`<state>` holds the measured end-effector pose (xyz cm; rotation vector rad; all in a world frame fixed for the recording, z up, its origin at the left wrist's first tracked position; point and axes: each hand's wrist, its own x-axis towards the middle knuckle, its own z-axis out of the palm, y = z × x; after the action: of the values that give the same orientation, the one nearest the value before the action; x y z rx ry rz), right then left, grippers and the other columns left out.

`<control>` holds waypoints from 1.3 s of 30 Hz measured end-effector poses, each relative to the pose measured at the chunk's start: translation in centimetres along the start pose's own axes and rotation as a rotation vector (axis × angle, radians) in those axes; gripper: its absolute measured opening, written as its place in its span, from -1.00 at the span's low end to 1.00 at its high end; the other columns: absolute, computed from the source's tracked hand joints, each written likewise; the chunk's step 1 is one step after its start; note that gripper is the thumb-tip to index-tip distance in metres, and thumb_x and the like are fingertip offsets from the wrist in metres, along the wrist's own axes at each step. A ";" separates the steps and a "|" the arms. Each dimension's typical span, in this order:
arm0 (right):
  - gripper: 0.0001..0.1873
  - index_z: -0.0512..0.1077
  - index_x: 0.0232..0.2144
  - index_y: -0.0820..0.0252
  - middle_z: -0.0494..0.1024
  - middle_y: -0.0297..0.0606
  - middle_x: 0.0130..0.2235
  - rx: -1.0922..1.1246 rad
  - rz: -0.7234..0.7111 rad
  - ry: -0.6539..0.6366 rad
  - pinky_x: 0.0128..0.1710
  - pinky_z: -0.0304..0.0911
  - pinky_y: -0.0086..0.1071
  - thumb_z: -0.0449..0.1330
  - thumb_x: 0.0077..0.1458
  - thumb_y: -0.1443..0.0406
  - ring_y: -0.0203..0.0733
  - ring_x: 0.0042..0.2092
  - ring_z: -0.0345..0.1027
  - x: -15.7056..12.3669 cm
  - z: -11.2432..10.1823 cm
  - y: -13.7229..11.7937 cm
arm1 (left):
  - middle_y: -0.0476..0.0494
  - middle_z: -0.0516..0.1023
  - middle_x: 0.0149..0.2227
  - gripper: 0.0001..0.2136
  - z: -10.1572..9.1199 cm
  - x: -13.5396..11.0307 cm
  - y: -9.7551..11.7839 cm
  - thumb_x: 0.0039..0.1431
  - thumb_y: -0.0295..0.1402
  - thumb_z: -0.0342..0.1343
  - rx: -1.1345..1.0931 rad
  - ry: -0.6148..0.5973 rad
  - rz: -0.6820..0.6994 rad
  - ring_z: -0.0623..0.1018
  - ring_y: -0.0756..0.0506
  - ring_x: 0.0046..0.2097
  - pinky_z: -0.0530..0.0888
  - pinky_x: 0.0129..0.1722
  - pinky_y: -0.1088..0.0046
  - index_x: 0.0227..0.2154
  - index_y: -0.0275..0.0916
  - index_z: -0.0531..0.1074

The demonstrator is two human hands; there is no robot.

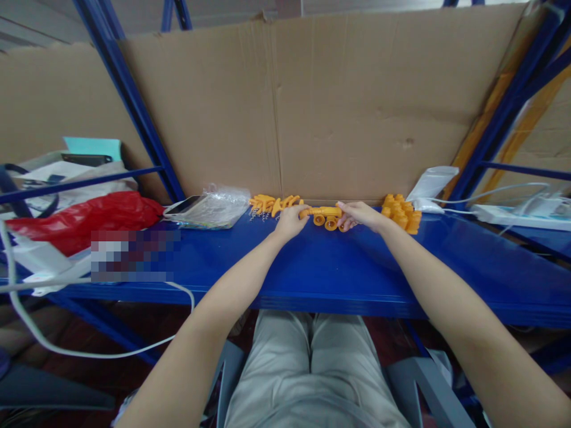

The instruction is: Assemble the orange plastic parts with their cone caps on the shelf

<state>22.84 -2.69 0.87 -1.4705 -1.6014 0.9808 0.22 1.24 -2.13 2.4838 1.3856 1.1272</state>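
Note:
Both my hands reach to the back of a blue shelf (312, 267). My left hand (291, 222) is closed around the left end of an orange plastic rod-shaped part (322, 211). My right hand (357, 214) pinches the right end of the same part. Under the rod lie two or three small orange rings (331, 223). A heap of long orange pieces (270, 204) lies just left of my left hand. A pile of short orange pieces (401, 213) sits just right of my right hand.
A cardboard sheet (348, 101) walls the back of the shelf. A clear plastic bag with a phone on it (209, 208), a red bag (89, 220) and a white cable (66, 348) lie at left. White packets (432, 184) and a power strip (521, 215) sit at right.

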 end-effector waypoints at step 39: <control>-0.44 0.32 -0.61 0.16 0.44 -0.31 -0.67 -0.037 -0.120 0.000 -0.66 0.06 -0.48 0.26 0.10 -0.14 -0.38 -0.67 0.20 -0.1 -0.2 0.0 | -0.11 0.68 -0.21 -0.73 -0.2 -0.2 0.2 0.19 -0.49 0.17 0.010 0.027 0.033 0.63 -0.14 -0.06 0.49 0.04 0.27 -0.05 -0.21 0.56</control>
<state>23.07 -2.77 0.95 -1.3813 -1.6949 0.8878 0.18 0.91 -1.96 2.5169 1.3649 1.1671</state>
